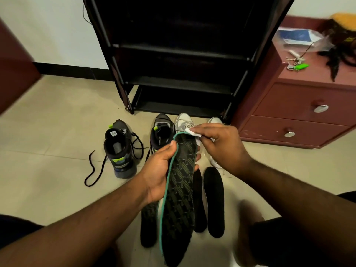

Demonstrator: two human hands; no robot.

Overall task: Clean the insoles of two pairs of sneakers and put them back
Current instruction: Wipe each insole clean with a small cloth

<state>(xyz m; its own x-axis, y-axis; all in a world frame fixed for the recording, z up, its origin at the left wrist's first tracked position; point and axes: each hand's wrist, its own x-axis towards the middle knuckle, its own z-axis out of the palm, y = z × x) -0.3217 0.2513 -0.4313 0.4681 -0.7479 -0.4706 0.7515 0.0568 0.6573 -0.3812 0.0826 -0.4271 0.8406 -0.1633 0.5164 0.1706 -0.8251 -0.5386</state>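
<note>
Two black sneakers (120, 149) with green accents stand on the floor (57, 132), each showing a dark opening, the right one partly behind the left hand; whether anything lies inside them cannot be told; two white sneakers (184, 121) beside them are mostly hidden behind the right hand, only their toes showing; a black rack (179, 54) behind has dark shelves whose contents cannot be made out; a clear bag (300, 38) on the red cabinet (292, 105) holds something blue, with keys (294, 62) near it; the left hand (159, 170) grips a patterned insole (181, 189) with a green edge, thumb on top near the toe end, fingertips curling round the far side, the heel end blurred at the bottom; the right hand (221, 145) pinches a white cloth (193, 132) against the insole's tip; three more insoles lie on the floor below, one patterned (149, 224) and partly covered, two plain black (214, 201).
</note>
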